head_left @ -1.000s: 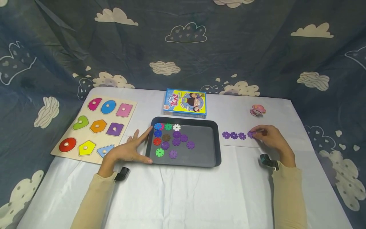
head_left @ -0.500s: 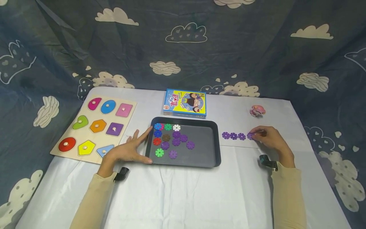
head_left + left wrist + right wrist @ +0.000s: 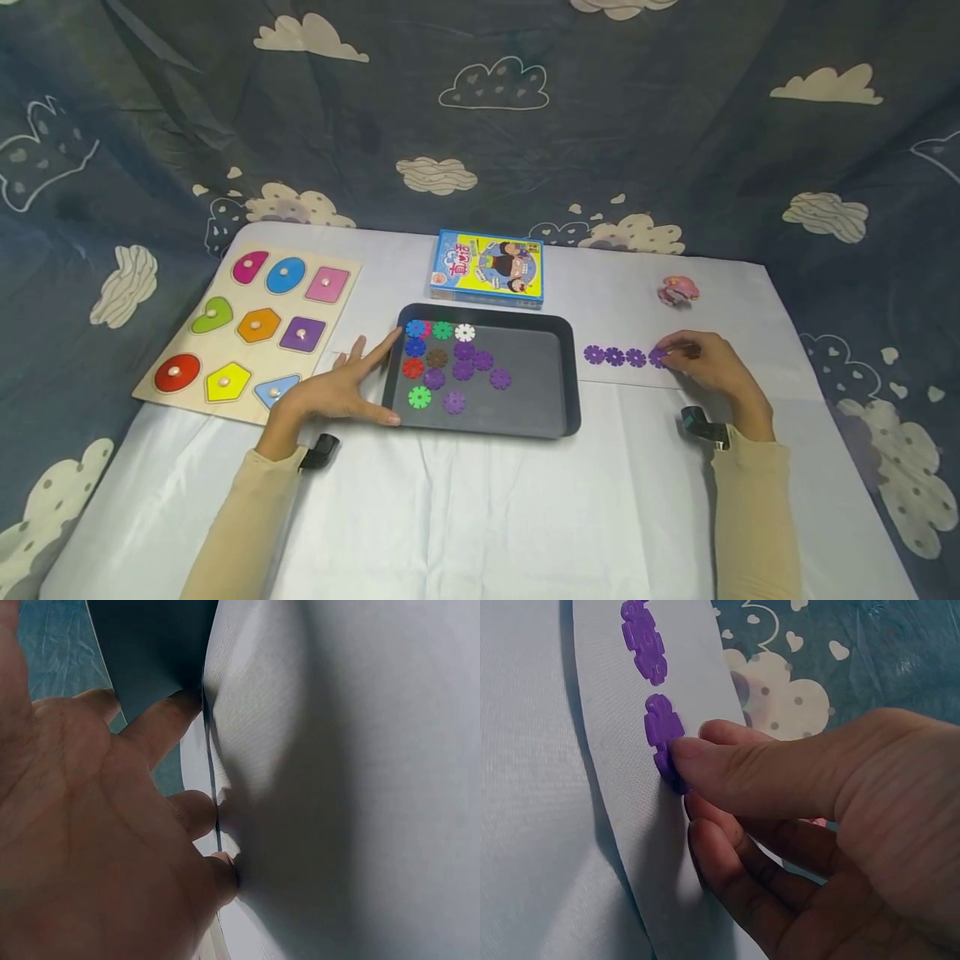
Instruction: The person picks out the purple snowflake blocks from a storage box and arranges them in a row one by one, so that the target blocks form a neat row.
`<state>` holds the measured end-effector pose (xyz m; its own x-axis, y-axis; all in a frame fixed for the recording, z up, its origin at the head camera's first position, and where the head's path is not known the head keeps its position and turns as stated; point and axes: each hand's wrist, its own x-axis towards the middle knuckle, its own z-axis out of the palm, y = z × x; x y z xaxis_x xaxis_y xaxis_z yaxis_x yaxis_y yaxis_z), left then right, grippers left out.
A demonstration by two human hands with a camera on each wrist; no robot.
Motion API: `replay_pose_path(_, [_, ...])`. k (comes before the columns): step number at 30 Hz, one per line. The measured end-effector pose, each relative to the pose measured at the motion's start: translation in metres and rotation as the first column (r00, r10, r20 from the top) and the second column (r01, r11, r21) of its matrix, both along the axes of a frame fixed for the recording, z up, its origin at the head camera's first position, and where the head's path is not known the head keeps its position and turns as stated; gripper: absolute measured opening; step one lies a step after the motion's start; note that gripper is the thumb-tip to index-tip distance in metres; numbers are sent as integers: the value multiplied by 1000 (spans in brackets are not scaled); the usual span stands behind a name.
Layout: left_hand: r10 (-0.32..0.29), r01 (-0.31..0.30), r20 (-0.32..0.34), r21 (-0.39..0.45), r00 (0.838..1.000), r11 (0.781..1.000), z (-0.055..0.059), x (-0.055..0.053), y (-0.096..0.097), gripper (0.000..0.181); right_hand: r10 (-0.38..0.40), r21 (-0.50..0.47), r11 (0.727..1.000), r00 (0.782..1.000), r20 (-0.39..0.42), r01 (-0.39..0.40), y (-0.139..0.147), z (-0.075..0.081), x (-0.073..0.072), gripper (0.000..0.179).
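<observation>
At the right of the head view, my right hand [image 3: 708,364] pinches a purple snowflake disc [image 3: 657,357] between thumb and fingers, low over the white cloth. The right wrist view shows the thumb covering part of that disc [image 3: 662,731]. Directly left of it, three purple discs [image 3: 615,357] lie in a row. My left hand [image 3: 333,396], fingers spread and fairly straight, touches the left edge of a dark grey tray [image 3: 532,358]. In the tray lie several purple discs [image 3: 500,379] along with blue, red, green, brown and white ones.
A wooden shape puzzle board [image 3: 258,354] lies at the left, near the left forearm. Behind the tray sits a blue and yellow box [image 3: 487,268]. A small pink toy figure [image 3: 678,290] stands beyond my right hand. A patterned dark cloth [image 3: 360,125] hangs behind the table.
My right hand has shifted the pinched disc slightly left and toward me, closer to the row. The left hand stays at the tray. The head view tilts a little.
</observation>
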<state>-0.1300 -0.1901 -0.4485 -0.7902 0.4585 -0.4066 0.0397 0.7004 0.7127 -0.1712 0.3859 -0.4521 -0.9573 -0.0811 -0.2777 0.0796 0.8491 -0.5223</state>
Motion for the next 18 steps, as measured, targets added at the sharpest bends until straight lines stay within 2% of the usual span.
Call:
replay_pose_path(5, [12, -12, 16, 1, 1000, 1000, 1, 2, 1, 127, -16, -5, 1000, 1000, 15, 16, -1, 0, 0, 33])
replay_pose_path(11, [20, -20, 21, -6, 1000, 1000, 0, 2, 1, 126, -59, -9, 998, 998, 36, 60, -4, 10, 1, 36])
replay_pose_path(15, [17, -17, 13, -7, 1000, 1000, 0, 2, 1, 125, -23, -20, 1000, 1000, 4, 23, -13, 18, 3, 37])
replay_pose_path(18, [13, -13, 9, -5, 1000, 1000, 0, 1, 0, 127, 28, -27, 999, 998, -54, -30, -24, 24, 4, 35])
